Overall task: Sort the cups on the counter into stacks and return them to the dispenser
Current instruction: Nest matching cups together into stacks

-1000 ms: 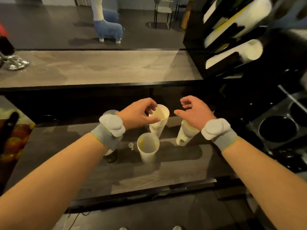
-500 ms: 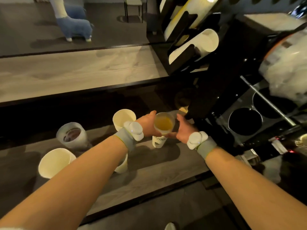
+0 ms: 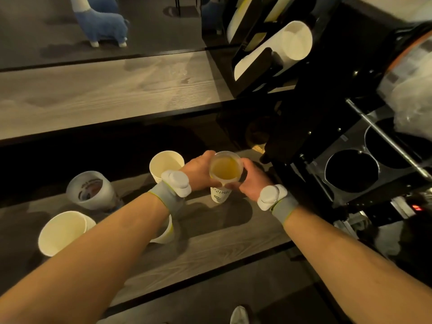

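Partly arm-hidden: small cup point(image 3: 164, 232).

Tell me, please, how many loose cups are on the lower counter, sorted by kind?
Plain white paper cups: 3
Frosted plastic cups with a printed design: 1
Cups in both hands, a yellowish-lined one nested in a printed white cup: 2
Total: 6
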`<state>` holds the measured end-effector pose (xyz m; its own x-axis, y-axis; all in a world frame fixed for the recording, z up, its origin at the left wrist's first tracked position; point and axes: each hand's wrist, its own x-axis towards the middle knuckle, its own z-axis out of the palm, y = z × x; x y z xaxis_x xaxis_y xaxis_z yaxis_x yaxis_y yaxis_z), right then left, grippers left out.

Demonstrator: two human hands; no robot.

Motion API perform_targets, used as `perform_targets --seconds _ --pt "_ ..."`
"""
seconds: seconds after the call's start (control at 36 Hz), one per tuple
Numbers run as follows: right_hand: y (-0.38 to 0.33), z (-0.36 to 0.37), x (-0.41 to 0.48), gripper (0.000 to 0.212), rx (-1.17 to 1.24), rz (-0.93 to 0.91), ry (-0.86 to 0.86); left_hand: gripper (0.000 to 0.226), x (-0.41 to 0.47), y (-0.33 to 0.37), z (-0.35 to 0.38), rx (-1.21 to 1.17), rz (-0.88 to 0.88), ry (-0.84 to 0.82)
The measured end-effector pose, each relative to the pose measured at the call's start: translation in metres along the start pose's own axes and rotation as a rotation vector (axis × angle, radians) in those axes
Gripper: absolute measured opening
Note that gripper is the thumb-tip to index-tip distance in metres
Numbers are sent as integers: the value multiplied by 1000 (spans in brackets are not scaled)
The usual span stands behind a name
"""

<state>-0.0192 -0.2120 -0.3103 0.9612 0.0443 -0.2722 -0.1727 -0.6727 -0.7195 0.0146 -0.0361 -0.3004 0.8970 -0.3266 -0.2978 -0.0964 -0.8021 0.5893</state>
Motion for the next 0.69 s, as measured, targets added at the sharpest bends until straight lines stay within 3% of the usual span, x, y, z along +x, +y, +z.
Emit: perform_targets --seconds 0.17,0.69 --pt "1 -6 2 75 74 -65 49 87 -1 -1 -9 -65 11 28" --pt "-30 -29 -22 67 186 -201 81 76 -32 9 -40 -346 180 98"
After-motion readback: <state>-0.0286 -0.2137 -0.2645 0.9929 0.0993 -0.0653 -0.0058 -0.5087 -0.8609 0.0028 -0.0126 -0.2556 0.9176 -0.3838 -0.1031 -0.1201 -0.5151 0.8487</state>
